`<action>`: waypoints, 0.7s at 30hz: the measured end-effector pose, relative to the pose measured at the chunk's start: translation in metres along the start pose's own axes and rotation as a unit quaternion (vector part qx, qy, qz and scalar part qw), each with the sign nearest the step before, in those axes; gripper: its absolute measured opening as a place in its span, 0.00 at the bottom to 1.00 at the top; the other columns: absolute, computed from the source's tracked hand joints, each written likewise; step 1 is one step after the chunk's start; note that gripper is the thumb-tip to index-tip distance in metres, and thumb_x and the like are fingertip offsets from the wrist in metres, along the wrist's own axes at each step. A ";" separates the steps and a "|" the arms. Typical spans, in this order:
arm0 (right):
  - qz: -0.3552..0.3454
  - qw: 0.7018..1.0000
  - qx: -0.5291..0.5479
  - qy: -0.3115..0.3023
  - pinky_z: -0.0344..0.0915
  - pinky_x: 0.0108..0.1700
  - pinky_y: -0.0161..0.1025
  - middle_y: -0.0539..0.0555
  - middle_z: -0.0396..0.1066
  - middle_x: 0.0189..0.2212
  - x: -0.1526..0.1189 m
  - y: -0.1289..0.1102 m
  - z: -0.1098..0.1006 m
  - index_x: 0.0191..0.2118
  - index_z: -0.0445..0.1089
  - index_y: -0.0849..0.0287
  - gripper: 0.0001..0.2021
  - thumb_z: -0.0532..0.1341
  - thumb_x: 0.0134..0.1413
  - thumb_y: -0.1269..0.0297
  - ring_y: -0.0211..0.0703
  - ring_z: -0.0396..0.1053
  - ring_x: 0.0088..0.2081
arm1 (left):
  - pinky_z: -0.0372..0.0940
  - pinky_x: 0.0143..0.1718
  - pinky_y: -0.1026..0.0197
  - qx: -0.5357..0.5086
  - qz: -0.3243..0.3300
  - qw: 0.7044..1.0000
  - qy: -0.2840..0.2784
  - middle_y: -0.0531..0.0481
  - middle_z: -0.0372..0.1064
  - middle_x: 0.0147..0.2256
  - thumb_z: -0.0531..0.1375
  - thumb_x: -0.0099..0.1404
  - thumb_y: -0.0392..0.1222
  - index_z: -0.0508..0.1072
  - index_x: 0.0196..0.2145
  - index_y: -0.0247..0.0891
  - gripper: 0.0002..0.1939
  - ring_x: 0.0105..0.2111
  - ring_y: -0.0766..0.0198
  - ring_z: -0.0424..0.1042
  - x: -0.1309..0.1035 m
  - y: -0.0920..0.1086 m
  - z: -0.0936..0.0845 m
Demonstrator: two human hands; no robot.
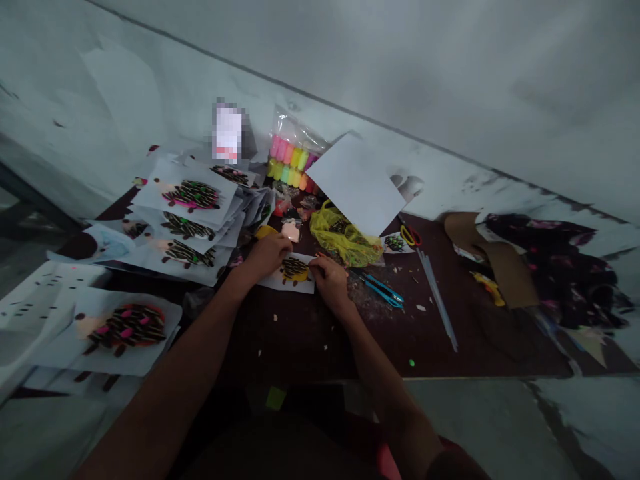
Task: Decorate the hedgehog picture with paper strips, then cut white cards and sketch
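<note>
On the dark table lies a small white paper card (303,286) with a hedgehog picture (295,269): a yellow body covered in dark, striped, seed-like spines. My left hand (265,257) rests at the card's upper left, fingers bent and drawn together beside a pale pink block of clay (291,231). At the card's right edge is my right hand (330,280), its thumb and fingers pinched close to the spines. Whatever either hand holds is too small or hidden to make out. Just behind the card sits a yellow plastic bag (345,240) with dark bits inside.
Stacked hedgehog pictures (187,220) fill the left, with a larger one (125,330) nearer me. Behind stand a pack of coloured clay (293,160) and a white sheet (355,183). To the right are a blue cutter (383,290), scissors (411,235), clear sticks (437,300) and dark cloth (565,273).
</note>
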State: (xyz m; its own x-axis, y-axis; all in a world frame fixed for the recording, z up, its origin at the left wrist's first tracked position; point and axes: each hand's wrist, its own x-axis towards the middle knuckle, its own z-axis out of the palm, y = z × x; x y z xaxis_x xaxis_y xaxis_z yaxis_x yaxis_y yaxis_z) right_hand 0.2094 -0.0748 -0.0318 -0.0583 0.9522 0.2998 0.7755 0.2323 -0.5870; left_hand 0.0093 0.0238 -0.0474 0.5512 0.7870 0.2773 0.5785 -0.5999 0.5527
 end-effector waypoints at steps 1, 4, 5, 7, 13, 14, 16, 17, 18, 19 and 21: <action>0.001 1.000 -0.005 -0.001 0.68 0.59 0.45 0.55 0.80 0.40 0.000 0.000 0.000 0.38 0.78 0.54 0.09 0.59 0.63 0.69 0.48 0.75 0.55 | 0.66 0.45 0.56 0.001 0.000 1.000 0.001 0.45 0.76 0.38 0.55 0.62 0.31 0.79 0.33 0.37 0.13 0.40 0.57 0.72 0.000 0.000 0.000; 0.001 1.000 -0.012 -0.009 0.69 0.59 0.44 0.56 0.80 0.41 0.000 0.001 0.001 0.40 0.79 0.54 0.10 0.59 0.64 0.69 0.48 0.75 0.55 | 0.66 0.45 0.55 0.002 0.002 1.000 -0.002 0.44 0.76 0.38 0.55 0.62 0.30 0.79 0.33 0.37 0.13 0.41 0.57 0.72 0.000 0.000 0.000; 0.001 1.000 -0.014 -0.012 0.68 0.59 0.44 0.56 0.80 0.42 0.000 0.002 0.001 0.40 0.79 0.55 0.10 0.59 0.64 0.69 0.48 0.74 0.56 | 0.66 0.45 0.55 0.002 0.002 1.000 -0.003 0.44 0.76 0.38 0.55 0.62 0.30 0.79 0.32 0.37 0.13 0.41 0.56 0.72 0.000 0.000 0.000; 0.002 1.000 -0.018 -0.016 0.68 0.58 0.45 0.57 0.80 0.44 -0.001 0.003 0.002 0.41 0.79 0.55 0.11 0.59 0.64 0.70 0.48 0.74 0.57 | 0.66 0.45 0.55 0.002 0.004 1.000 -0.002 0.44 0.76 0.37 0.54 0.62 0.30 0.79 0.32 0.37 0.13 0.41 0.56 0.72 0.000 0.001 0.000; 0.003 0.999 -0.042 -0.031 0.69 0.57 0.44 0.56 0.79 0.45 0.000 0.005 0.002 0.40 0.80 0.53 0.11 0.60 0.62 0.71 0.48 0.72 0.58 | 0.66 0.45 0.54 0.006 0.008 1.000 0.001 0.44 0.76 0.38 0.54 0.61 0.31 0.79 0.32 0.37 0.12 0.41 0.56 0.72 0.000 -0.001 0.002; 0.002 0.998 -0.045 -0.033 0.69 0.57 0.44 0.56 0.79 0.44 0.000 0.005 0.002 0.40 0.80 0.53 0.11 0.60 0.62 0.72 0.49 0.73 0.57 | 0.66 0.45 0.55 0.006 0.007 1.000 0.001 0.44 0.76 0.38 0.55 0.61 0.31 0.79 0.32 0.37 0.13 0.40 0.56 0.72 0.000 -0.001 0.002; -0.003 0.998 -0.053 -0.035 0.69 0.56 0.43 0.57 0.79 0.43 0.001 0.004 0.002 0.40 0.80 0.54 0.11 0.59 0.62 0.72 0.49 0.73 0.56 | 0.66 0.45 0.55 0.003 0.005 1.000 0.002 0.44 0.76 0.38 0.55 0.61 0.30 0.80 0.33 0.37 0.13 0.40 0.57 0.72 0.000 -0.002 0.003; -0.006 0.998 -0.059 -0.036 0.69 0.56 0.42 0.58 0.78 0.43 0.001 0.003 0.003 0.39 0.80 0.55 0.11 0.59 0.63 0.72 0.49 0.73 0.55 | 0.66 0.45 0.55 0.003 0.004 1.000 0.003 0.44 0.76 0.38 0.55 0.61 0.30 0.80 0.33 0.37 0.13 0.40 0.57 0.71 0.000 -0.002 0.003; -0.008 0.997 -0.066 -0.037 0.69 0.55 0.42 0.58 0.78 0.42 0.001 0.002 0.003 0.39 0.80 0.56 0.11 0.59 0.63 0.72 0.49 0.74 0.54 | 0.66 0.45 0.55 0.004 0.004 1.000 0.003 0.44 0.76 0.37 0.55 0.61 0.30 0.80 0.33 0.38 0.13 0.40 0.57 0.71 0.000 -0.002 0.003; -0.009 0.996 -0.075 -0.039 0.69 0.54 0.41 0.58 0.77 0.41 0.001 0.001 0.003 0.38 0.79 0.56 0.11 0.58 0.63 0.72 0.49 0.74 0.53 | 0.66 0.45 0.55 0.007 0.004 1.000 0.003 0.44 0.76 0.37 0.55 0.61 0.29 0.80 0.32 0.38 0.14 0.40 0.57 0.71 0.000 -0.002 0.003; -0.010 0.994 -0.096 -0.044 0.69 0.53 0.40 0.58 0.77 0.40 0.001 -0.001 0.003 0.37 0.79 0.57 0.11 0.58 0.64 0.72 0.48 0.74 0.51 | 0.66 0.46 0.55 0.013 0.006 1.000 0.005 0.44 0.76 0.37 0.55 0.61 0.29 0.80 0.32 0.37 0.14 0.40 0.57 0.71 0.000 -0.002 0.004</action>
State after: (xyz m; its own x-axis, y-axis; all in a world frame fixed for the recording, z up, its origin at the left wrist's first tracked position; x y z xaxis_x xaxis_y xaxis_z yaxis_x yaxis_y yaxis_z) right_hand 0.2066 -0.0737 -0.0333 -0.1232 0.9635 0.2376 0.8792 0.2170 -0.4241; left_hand 0.0106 0.0245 -0.0513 0.5525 0.7808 0.2917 0.5868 -0.6130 0.5291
